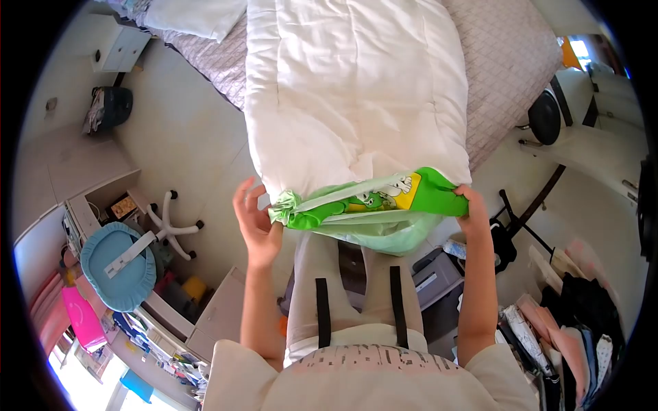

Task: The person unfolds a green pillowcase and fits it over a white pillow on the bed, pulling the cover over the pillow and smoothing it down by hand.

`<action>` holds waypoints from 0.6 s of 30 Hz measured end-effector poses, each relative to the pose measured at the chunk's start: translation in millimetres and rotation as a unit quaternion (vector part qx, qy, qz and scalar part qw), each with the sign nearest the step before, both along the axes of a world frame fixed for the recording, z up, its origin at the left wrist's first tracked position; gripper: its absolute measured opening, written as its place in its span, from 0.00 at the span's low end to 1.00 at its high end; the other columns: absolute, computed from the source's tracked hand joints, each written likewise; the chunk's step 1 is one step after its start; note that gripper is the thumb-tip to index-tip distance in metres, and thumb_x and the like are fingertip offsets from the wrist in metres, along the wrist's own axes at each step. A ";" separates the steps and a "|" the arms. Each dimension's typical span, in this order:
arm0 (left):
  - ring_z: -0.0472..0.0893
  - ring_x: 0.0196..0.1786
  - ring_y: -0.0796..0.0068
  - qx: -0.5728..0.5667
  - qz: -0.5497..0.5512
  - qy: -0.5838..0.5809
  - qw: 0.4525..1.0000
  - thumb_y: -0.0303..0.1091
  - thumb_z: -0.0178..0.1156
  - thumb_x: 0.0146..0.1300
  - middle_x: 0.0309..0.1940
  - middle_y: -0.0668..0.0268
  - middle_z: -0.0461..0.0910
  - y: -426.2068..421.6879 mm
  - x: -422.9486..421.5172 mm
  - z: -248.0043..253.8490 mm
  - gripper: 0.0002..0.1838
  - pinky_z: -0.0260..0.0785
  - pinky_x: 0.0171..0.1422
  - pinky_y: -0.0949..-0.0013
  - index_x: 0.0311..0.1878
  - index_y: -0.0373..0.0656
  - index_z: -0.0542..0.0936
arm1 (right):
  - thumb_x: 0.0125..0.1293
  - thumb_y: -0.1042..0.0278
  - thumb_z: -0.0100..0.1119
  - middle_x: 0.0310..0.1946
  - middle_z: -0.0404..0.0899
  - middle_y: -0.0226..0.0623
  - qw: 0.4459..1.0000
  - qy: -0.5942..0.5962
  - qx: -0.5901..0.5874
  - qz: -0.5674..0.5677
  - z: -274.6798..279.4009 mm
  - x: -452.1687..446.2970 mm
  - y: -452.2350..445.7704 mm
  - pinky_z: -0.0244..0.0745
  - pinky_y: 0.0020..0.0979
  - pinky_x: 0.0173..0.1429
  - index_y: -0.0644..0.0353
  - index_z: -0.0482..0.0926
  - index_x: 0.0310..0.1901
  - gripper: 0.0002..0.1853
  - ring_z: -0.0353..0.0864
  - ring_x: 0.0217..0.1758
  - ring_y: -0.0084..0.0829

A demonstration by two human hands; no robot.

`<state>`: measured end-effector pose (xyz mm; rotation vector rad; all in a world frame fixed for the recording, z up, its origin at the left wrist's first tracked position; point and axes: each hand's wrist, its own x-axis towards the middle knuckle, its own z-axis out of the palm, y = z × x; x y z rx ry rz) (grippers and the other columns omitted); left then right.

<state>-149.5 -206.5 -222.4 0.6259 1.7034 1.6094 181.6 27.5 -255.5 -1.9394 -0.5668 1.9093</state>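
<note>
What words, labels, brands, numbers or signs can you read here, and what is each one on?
None can be read.
Green fabric: a cartoon print shows; no legible words.
Shirt: dark marks in a band across it, too unclear to read as letters.
Grey box: a pale label-like patch, too small to read.
Packet: printing, if any, too blurred.

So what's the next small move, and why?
Probably use the left hand to open out the gathered corner of the green fabric: that end is bunched up right by the hand, while the right hand holds the opposite end, which looks flatter, at the edge of the white quilt.
</note>
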 end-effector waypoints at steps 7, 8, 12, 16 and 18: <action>0.73 0.34 0.78 -0.155 -0.012 -0.007 0.988 0.19 0.40 0.47 0.30 0.65 0.78 -8.9 -6.1 -22.9 0.15 0.66 0.37 0.77 0.31 0.35 0.78 | 0.55 0.71 0.57 0.24 0.76 0.31 0.998 0.043 -0.038 -0.015 -1.7 9.0 -5.1 0.64 0.26 0.30 0.66 0.78 0.30 0.07 0.74 0.27 0.23; 0.73 0.33 0.78 -0.152 -0.002 -0.106 0.983 0.22 0.41 0.49 0.30 0.64 0.78 -13.9 -12.0 -33.5 0.13 0.65 0.35 0.76 0.32 0.36 0.77 | 0.56 0.70 0.57 0.26 0.78 0.33 0.998 0.038 -0.042 -0.004 1.6 9.4 -4.1 0.66 0.26 0.34 0.67 0.79 0.32 0.07 0.75 0.29 0.24; 0.79 0.42 0.67 -0.079 0.164 -0.403 0.897 0.31 0.42 0.61 0.40 0.58 0.79 18.7 -6.0 -8.2 0.17 0.74 0.48 0.66 0.46 0.31 0.74 | 0.59 0.69 0.56 0.33 0.81 0.36 0.997 0.049 -0.024 0.055 9.2 11.4 -0.5 0.71 0.26 0.41 0.69 0.79 0.40 0.12 0.79 0.35 0.27; 0.77 0.53 0.62 -0.153 0.198 -0.422 0.871 0.32 0.44 0.63 0.52 0.54 0.74 7.6 -8.7 -11.2 0.22 0.71 0.58 0.59 0.60 0.33 0.67 | 0.63 0.68 0.54 0.36 0.82 0.37 0.997 0.081 -0.002 0.012 12.8 5.6 -5.2 0.73 0.27 0.44 0.69 0.78 0.45 0.14 0.80 0.37 0.29; 0.76 0.54 0.62 -0.098 0.109 -0.403 0.904 0.32 0.45 0.64 0.53 0.53 0.74 -5.1 -13.3 -13.7 0.24 0.70 0.59 0.58 0.63 0.36 0.64 | 0.65 0.67 0.52 0.38 0.81 0.38 0.995 0.081 -0.021 -0.051 14.4 3.6 -7.9 0.74 0.28 0.45 0.70 0.76 0.48 0.15 0.80 0.39 0.29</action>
